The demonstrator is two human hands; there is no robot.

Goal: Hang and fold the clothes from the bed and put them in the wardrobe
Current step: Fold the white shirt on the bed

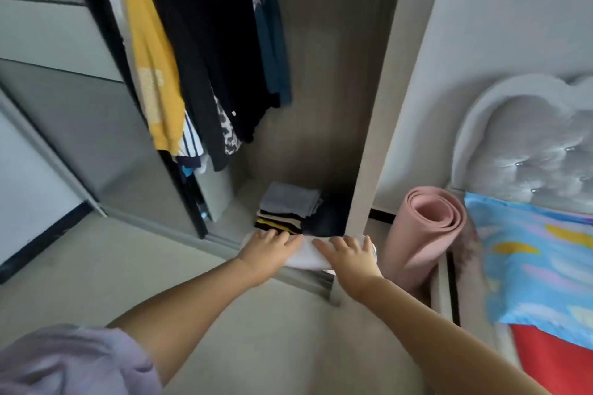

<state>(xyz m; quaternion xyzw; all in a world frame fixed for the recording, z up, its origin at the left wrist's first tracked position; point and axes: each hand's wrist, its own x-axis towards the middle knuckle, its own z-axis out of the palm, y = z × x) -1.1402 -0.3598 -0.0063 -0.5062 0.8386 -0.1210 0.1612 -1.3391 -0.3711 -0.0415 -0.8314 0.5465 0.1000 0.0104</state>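
Note:
A folded white garment [308, 256] is held out in front of the open wardrobe [324, 80], just above its sill. My left hand [268, 248] grips its left end and my right hand [348, 253] grips its right end, fingers lying over the top. Beyond the garment, a stack of folded clothes [287, 207] with a grey piece on top sits on the wardrobe floor. Hanging clothes [205, 51], yellow, black and dark blue, fill the left of the wardrobe.
A rolled pink mat [426, 234] leans against the wall right of the wardrobe. The bed with a blue patterned pillow [539, 263], red sheet and grey tufted headboard [532, 141] is at the right. The sliding door [106, 138] stands at the left.

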